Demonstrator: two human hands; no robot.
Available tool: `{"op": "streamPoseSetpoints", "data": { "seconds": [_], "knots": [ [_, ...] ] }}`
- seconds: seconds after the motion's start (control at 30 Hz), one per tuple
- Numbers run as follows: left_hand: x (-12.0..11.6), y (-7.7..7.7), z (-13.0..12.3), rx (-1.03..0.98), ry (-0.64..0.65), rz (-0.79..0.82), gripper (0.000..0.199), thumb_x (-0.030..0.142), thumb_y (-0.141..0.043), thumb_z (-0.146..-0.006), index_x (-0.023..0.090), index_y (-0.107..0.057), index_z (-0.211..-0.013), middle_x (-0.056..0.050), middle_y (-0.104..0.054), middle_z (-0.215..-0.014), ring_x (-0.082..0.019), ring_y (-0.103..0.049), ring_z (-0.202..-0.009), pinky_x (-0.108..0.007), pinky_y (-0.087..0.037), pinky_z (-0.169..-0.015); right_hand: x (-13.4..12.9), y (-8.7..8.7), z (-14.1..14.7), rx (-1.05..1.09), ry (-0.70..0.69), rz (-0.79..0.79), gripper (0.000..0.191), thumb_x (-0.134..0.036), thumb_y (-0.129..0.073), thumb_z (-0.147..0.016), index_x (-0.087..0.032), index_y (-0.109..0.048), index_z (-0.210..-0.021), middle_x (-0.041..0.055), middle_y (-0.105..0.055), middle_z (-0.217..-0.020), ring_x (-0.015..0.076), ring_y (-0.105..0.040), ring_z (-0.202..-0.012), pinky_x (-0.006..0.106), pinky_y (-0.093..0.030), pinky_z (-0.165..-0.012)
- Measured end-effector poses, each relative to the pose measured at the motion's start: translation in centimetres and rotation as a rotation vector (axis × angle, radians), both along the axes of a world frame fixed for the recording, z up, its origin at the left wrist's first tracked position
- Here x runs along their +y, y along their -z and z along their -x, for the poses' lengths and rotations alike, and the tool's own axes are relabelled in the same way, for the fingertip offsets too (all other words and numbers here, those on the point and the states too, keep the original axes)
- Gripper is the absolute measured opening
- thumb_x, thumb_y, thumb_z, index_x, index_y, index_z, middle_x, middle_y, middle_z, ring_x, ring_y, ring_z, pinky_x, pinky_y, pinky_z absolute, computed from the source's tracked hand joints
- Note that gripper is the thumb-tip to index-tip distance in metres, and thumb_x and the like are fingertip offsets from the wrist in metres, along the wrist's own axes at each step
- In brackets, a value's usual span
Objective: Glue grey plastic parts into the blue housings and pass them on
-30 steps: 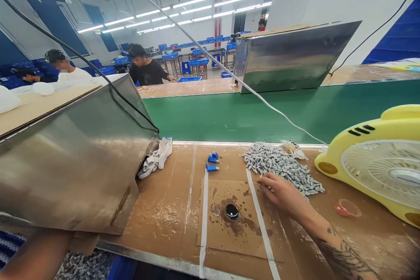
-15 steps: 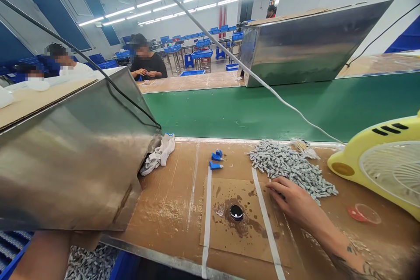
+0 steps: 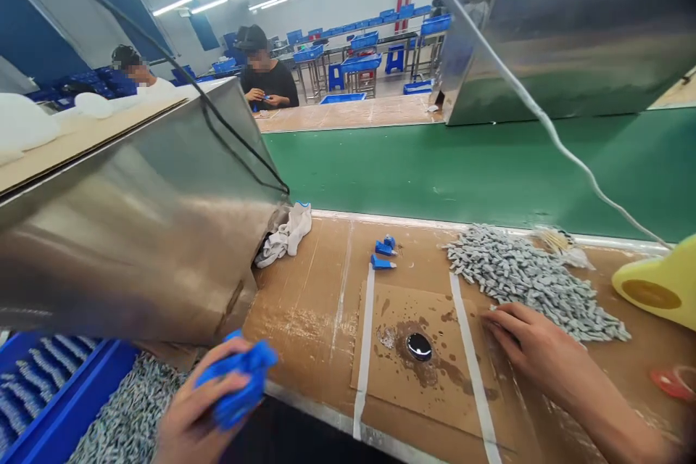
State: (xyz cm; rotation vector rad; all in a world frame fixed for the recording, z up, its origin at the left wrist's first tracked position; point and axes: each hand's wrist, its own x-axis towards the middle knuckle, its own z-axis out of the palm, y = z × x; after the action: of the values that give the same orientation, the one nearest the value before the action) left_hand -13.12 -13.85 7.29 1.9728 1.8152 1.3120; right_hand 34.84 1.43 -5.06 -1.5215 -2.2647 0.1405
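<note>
Head view is showing the left hand gripping a small blue plastic part above a blue plastic bin of grey pieces; light and rigid, it looks easiest pinched by its sides. The right hand, fingers loosely curled, is touching a heap of small grey plastic pieces on the cardboard-covered bench.

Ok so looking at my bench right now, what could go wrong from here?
The right hand rests at the edge of the loose heap of small grey parts; a sweep could scatter them onto the green conveyor belt. The stained cardboard patch around the black round button looks wet and might foul parts. The left hand holds a blue piece off the table edge, so it could drop.
</note>
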Motion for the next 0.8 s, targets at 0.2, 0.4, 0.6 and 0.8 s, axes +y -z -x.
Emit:
{"op": "streamPoseSetpoints", "data": {
  "seconds": [0.2, 0.4, 0.6, 0.8],
  "knots": [
    [11.1, 5.7, -5.0, 0.607, 0.268, 0.316, 0.029, 0.012, -0.062, -0.086, 0.025, -0.072, -0.11, -0.013, -0.058, -0.133, -0.025, -0.068, -0.103, -0.039, -0.059, -0.089, 1.2, 0.1, 0.7, -0.075, -0.06, -0.03, 0.032, -0.033, -0.045, -0.094, -0.023, -0.074, -0.092, 0.0088, -0.068, -0.09, 0.0246, -0.066, -0.08, 0.037, -0.052, -0.072],
    [14.3, 5.3, -6.5, 0.845, 0.34, 0.365, 0.022, 0.034, -0.063, -0.092, 0.023, -0.066, -0.11, -0.015, -0.049, -0.14, -0.035, -0.056, -0.117, -0.051, -0.055, -0.091, 0.1, -0.4, 1.5, -0.018, -0.027, -0.003, 0.03, -0.031, -0.048, -0.094, -0.023, -0.076, -0.091, 0.0097, -0.068, -0.095, 0.0268, -0.063, -0.089, 0.042, -0.052, -0.081],
    [13.2, 5.5, -6.1, 0.645, 0.336, 0.22, 0.016, 0.03, -0.067, -0.087, 0.022, -0.07, -0.101, -0.012, -0.03, -0.158, -0.044, -0.019, -0.147, -0.062, -0.038, -0.11, -1.7, -2.8, 1.3, 0.477, 0.134, 0.117, 0.029, -0.047, -0.058, -0.089, -0.026, -0.078, -0.09, 0.0104, -0.071, -0.106, 0.0294, -0.066, -0.099, 0.044, -0.055, -0.087],
    [12.0, 5.5, -8.1, 0.043, 0.347, 0.176, 0.022, 0.02, -0.063, -0.088, 0.019, -0.068, -0.11, -0.008, -0.069, -0.109, -0.024, -0.064, -0.105, -0.04, -0.05, -0.097, -4.7, -3.3, 3.3, 1.263, 0.296, 0.542, 0.038, -0.05, -0.082, -0.074, -0.02, -0.077, -0.097, 0.0108, -0.076, -0.093, 0.0226, -0.072, -0.073, 0.032, -0.06, -0.065]
  ]
}}
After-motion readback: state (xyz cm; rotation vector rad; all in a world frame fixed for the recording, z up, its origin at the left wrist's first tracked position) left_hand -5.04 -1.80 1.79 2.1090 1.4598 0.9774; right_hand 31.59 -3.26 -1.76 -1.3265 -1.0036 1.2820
